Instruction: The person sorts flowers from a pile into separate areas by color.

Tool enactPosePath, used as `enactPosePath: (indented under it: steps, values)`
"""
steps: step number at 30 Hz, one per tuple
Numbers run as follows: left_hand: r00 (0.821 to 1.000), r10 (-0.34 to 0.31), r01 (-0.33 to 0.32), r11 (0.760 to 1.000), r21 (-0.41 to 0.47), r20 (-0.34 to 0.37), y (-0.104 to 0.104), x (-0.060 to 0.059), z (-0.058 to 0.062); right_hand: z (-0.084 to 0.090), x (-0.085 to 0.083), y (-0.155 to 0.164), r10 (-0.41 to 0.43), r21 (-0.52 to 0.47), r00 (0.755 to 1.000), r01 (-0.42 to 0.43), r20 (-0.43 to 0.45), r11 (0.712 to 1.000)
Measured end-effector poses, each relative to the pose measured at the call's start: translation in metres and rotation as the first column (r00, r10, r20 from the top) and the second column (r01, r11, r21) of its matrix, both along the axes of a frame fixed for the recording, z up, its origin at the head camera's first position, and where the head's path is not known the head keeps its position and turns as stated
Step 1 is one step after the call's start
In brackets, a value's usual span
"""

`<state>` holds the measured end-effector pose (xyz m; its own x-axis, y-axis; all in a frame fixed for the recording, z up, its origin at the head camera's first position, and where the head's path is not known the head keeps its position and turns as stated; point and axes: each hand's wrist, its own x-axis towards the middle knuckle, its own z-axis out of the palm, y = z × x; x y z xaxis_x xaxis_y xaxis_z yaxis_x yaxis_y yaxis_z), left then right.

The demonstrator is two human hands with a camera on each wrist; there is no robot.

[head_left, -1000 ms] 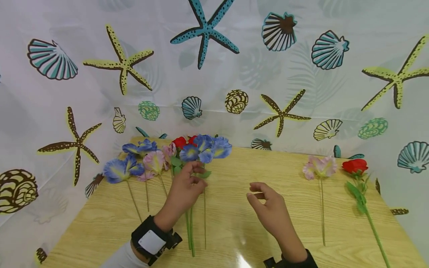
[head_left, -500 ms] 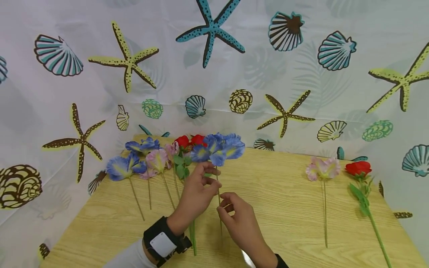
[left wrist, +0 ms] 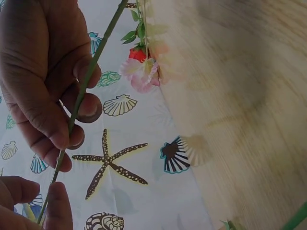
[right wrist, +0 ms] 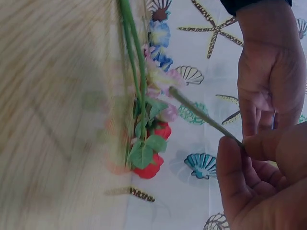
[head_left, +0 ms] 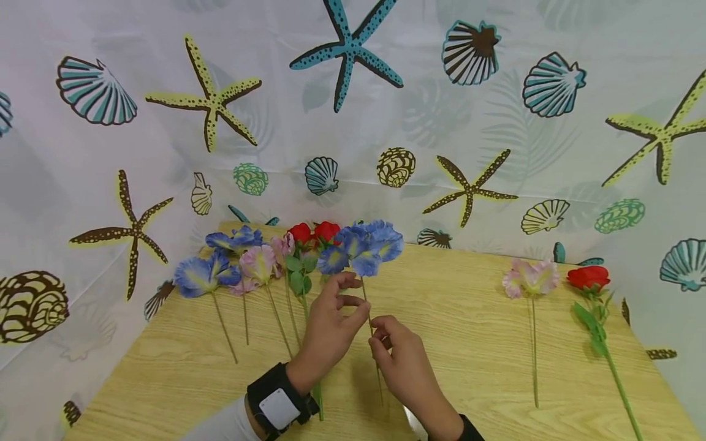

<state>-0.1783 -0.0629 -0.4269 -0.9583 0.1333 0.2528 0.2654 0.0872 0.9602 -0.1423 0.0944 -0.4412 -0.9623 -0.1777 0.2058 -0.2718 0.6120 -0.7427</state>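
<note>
A blue iris (head_left: 366, 245) with yellow streaks is raised over the table's middle, its thin stem slanting down to the right. My left hand (head_left: 331, 327) pinches that stem below the petals between thumb and finger. Lower down, my right hand (head_left: 405, 364) pinches the same stem; the right wrist view shows its thumb and finger (right wrist: 231, 165) on it, with the stem's cut end free. In the left wrist view the green stem (left wrist: 86, 79) passes across the right hand's fingers. Just left of my left hand lie red roses (head_left: 326, 231) with green leaves, their stems partly hidden behind it.
On the left of the wooden table (head_left: 458, 300) lie blue irises (head_left: 201, 275) and pink flowers (head_left: 259, 263). Towards the right lie a single pink flower (head_left: 532, 278) and a red rose (head_left: 589, 278). A shell-and-starfish patterned cloth (head_left: 386, 116) hangs behind the table.
The right hand has come in from the right and now pinches the stem. The left hand and the blue iris have moved right, away from the roses. The view has shifted slightly.
</note>
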Motion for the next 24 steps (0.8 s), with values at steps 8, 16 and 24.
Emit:
enactPosePath:
  steps: [8, 16, 24]
  values:
    - [0.992, 0.028, -0.060, 0.961, -0.270, -0.120, -0.016, -0.001, -0.019, -0.003, -0.014, 0.041, -0.152, -0.007, 0.984, 0.153, 0.098, 0.988]
    - [0.946, 0.020, -0.236, 0.727, -0.645, -0.323, -0.062, -0.020, -0.046, -0.004, -0.032, 0.100, -0.291, -0.006, 0.926, 0.302, 0.241, 0.953]
    - [0.942, 0.103, -0.306, 0.653, -0.692, -0.320, -0.118, -0.044, -0.057, -0.005, -0.039, 0.151, -0.347, 0.097, 0.899, 0.333, 0.267, 0.938]
